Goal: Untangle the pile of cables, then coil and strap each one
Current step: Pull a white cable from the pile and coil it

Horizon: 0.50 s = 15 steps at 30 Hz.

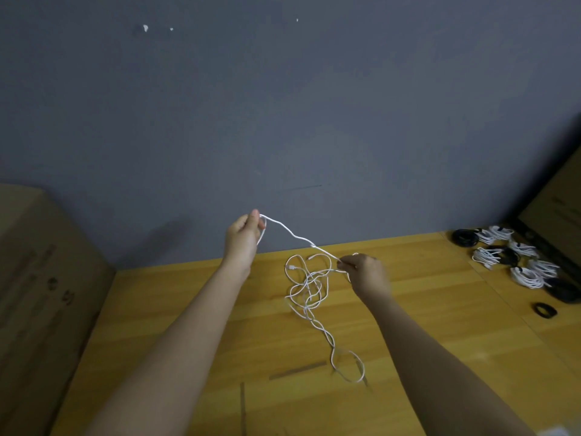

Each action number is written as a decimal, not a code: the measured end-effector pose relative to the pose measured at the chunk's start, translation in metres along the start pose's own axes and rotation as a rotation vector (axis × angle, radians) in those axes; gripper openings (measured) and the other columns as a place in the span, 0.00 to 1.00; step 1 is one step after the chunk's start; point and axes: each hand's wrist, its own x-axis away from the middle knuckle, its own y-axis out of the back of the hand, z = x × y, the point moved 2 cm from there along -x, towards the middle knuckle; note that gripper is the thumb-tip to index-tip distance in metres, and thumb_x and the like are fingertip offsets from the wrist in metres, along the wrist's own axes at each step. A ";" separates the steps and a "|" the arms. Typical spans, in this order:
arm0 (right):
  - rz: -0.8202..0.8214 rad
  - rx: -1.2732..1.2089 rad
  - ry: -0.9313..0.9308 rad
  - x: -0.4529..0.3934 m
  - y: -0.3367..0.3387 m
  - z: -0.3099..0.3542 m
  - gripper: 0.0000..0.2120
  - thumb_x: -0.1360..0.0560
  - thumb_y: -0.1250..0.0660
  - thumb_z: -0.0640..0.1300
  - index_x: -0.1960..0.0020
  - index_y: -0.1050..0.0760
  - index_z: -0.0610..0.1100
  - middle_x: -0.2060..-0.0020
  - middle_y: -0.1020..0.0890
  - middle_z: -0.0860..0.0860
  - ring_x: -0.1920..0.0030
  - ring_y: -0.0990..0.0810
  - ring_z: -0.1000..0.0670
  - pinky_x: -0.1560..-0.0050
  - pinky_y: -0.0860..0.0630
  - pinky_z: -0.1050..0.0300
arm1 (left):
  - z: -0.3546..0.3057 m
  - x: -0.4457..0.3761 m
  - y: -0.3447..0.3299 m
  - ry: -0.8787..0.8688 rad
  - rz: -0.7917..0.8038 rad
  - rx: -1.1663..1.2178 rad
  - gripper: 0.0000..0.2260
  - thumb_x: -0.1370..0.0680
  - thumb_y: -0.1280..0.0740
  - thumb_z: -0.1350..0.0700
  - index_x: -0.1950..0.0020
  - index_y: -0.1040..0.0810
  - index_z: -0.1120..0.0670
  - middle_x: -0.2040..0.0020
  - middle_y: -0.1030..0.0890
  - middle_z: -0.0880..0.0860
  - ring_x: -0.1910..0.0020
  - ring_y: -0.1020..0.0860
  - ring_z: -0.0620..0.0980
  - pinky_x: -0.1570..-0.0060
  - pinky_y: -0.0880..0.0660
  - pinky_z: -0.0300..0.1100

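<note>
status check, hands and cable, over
Left hand raised, pinching white cable. Right hand gripping it lower. Rest in tangled loops on table. Nothing in the way.

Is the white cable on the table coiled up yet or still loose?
Still loose. The white cable sprawls in tangled loops on the table, one stretch lifted between the left hand and right hand.

Storeroom: cardboard boxes (41,294), bare grey wall (283,105)

Both my arms reach forward; my left hand (243,236) is raised, fingers curled in a pinch; my right hand (366,272) sits lower, fingertips pinched together.
</note>
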 end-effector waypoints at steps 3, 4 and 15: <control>0.020 0.046 -0.052 -0.003 -0.002 0.000 0.08 0.23 0.35 0.42 0.52 0.18 0.42 0.58 0.17 0.42 0.54 0.21 0.39 0.59 0.28 0.51 | -0.004 0.000 -0.001 -0.068 0.031 -0.076 0.17 0.18 0.42 0.50 0.66 0.29 0.51 0.78 0.37 0.44 0.75 0.39 0.43 0.73 0.40 0.39; 0.026 0.020 -0.084 -0.005 -0.002 0.002 0.08 0.22 0.36 0.41 0.52 0.18 0.41 0.57 0.18 0.40 0.54 0.21 0.38 0.59 0.28 0.51 | -0.008 0.001 -0.003 -0.110 0.071 -0.122 0.17 0.18 0.42 0.50 0.66 0.30 0.51 0.78 0.36 0.44 0.76 0.39 0.41 0.73 0.39 0.37; 0.118 -0.848 -0.022 0.007 0.006 0.074 0.11 0.20 0.38 0.46 0.48 0.25 0.38 0.53 0.17 0.49 0.50 0.20 0.57 0.49 0.27 0.67 | -0.035 0.002 -0.023 -0.349 0.225 -0.308 0.16 0.18 0.41 0.51 0.66 0.29 0.50 0.76 0.34 0.45 0.76 0.37 0.41 0.67 0.38 0.43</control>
